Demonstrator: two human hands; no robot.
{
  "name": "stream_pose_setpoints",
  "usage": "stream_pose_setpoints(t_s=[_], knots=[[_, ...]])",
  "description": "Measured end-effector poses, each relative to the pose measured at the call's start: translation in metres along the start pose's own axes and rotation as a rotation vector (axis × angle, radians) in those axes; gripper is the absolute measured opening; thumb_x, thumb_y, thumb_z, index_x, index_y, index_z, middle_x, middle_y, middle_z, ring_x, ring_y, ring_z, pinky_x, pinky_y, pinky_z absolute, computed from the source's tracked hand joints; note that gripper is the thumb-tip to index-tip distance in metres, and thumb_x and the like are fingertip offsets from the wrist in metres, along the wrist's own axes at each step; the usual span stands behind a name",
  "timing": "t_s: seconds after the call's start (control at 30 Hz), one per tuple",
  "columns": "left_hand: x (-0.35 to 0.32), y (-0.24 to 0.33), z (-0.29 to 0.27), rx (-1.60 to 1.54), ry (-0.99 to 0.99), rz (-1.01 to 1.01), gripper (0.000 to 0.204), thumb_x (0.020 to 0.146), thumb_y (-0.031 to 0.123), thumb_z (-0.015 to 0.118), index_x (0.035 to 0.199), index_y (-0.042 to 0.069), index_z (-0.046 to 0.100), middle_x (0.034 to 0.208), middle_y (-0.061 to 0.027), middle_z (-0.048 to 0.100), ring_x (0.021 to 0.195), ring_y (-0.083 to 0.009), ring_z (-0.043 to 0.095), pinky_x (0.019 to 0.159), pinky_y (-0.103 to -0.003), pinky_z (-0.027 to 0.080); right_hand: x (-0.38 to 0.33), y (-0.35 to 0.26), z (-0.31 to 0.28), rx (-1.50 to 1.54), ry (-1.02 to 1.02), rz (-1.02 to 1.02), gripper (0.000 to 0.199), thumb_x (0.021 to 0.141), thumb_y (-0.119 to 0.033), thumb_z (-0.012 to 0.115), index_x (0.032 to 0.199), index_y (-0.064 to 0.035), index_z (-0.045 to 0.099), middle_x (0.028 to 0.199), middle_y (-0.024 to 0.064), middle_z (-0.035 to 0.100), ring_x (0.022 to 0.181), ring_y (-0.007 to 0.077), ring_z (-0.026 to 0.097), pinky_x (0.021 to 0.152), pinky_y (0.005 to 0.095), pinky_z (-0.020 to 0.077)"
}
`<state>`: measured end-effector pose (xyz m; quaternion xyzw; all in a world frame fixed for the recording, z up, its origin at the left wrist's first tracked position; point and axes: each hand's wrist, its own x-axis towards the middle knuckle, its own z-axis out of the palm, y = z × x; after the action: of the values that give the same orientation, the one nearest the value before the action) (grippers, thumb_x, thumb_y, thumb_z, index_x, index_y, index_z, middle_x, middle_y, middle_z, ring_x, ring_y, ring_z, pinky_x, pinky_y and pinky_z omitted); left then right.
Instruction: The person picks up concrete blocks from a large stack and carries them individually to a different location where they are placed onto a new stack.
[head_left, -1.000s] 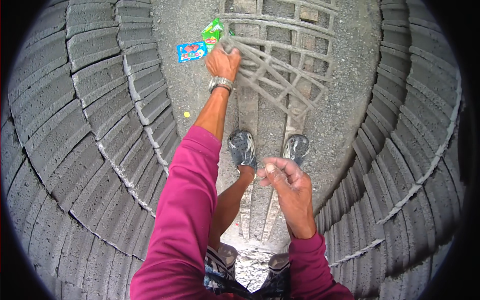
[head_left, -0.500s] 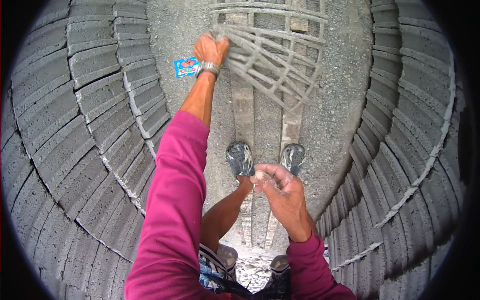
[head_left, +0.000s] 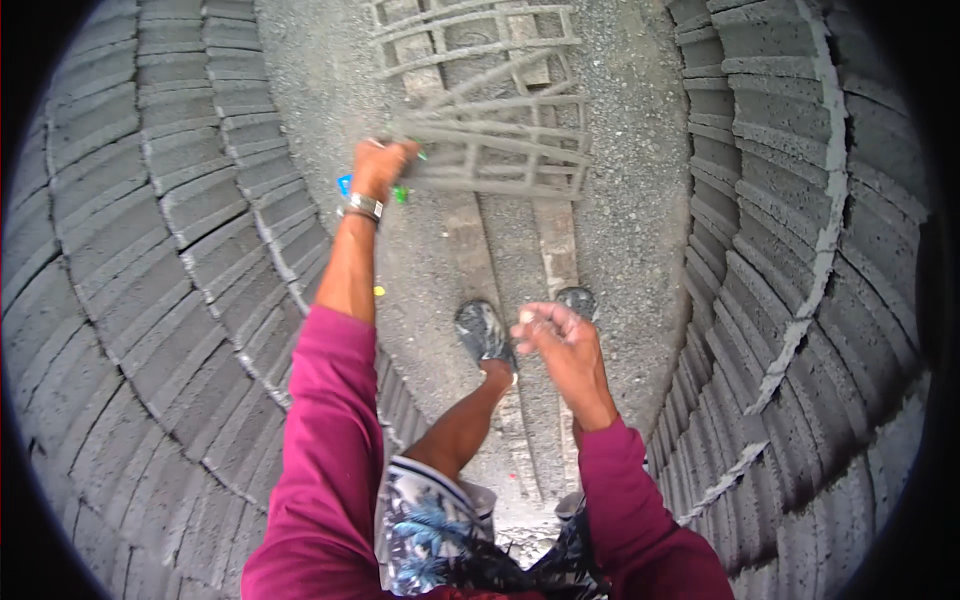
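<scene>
An outdoor block-making or building yard, shown by tall stacks of grey concrete blocks (head_left: 150, 300) on both sides, a gravel floor (head_left: 640, 200) and a cement-crusted metal frame (head_left: 490, 130).

Left hand (head_left: 380, 165) outstretched, right hand (head_left: 560, 345) half-curled.

1. Grey block walls (head_left: 150, 300) are rising on the left, and more blocks (head_left: 800, 250) are stacking up on the right.
2. A gravel floor (head_left: 640, 200) is running between them.
3. Daylight is falling evenly, casting soft shadows.
</scene>
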<state>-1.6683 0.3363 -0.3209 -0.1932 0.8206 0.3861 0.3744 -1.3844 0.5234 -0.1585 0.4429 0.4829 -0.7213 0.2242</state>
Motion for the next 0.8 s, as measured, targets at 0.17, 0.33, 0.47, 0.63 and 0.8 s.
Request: stream_pose_setpoints(t_s=[0.17,0.33,0.47,0.63,0.8], knots=[[-0.114,0.039,0.049,-0.29,-0.313,0.098,0.035,0.068,0.014,0.081,0.097,-0.001,0.07,0.096,-0.0071,0.072,0.082,-0.0176,0.066,0.074,-0.03,0.053,-0.01,0.037,-0.007,0.233,0.03,0.08,0.029,0.094,-0.026,0.061,0.111,-0.0017,0.063,0.092,0.0092,0.071,0.072,0.0134,0.066,0.066,0.024,0.0486],[-0.194,0.074,0.06,-0.398,-0.215,0.096,0.028,0.072,0.011,0.078,0.096,0.0,0.067,0.086,-0.0033,0.068,0.072,-0.0146,0.063,0.07,-0.03,0.051,-0.053,0.042,-0.026,0.379,0.213,0.291,0.026,0.092,-0.026,0.064,0.106,-0.0034,0.065,0.085,0.0095,0.072,0.065,0.0143,0.067,0.058,0.024,0.0493],[-0.233,0.124,-0.01,-0.739,-0.192,0.048,0.027,0.077,0.009,0.077,0.099,0.0,0.063,0.081,-0.0035,0.066,0.068,-0.0145,0.06,0.069,-0.031,0.051,-0.071,-0.001,-0.064,0.368,0.323,0.274,0.024,0.09,-0.025,0.067,0.102,-0.0043,0.066,0.082,0.0091,0.072,0.061,0.0133,0.066,0.05,0.0203,0.0479],[-0.255,0.149,-0.131,-1.022,-0.129,0.142,0.032,0.085,0.012,0.072,0.109,-0.004,0.058,0.083,-0.0091,0.068,0.076,-0.0188,0.064,0.078,-0.035,0.052,-0.032,-0.069,-0.073,0.092,0.35,0.248,0.025,0.092,-0.025,0.064,0.104,-0.0038,0.067,0.082,0.0086,0.072,0.062,0.0125,0.066,0.053,0.0221,0.0504],[-0.195,0.117,-0.176,-0.935,-0.012,0.121,0.031,0.084,0.009,0.071,0.11,-0.005,0.059,0.089,-0.0114,0.069,0.081,-0.0193,0.065,0.082,-0.032,0.05,0.081,-0.132,0.007,-0.204,0.221,0.078,0.03,0.094,-0.028,0.063,0.106,-0.001,0.067,0.081,0.0065,0.07,0.065,0.0122,0.064,0.059,0.0269,0.0501]])
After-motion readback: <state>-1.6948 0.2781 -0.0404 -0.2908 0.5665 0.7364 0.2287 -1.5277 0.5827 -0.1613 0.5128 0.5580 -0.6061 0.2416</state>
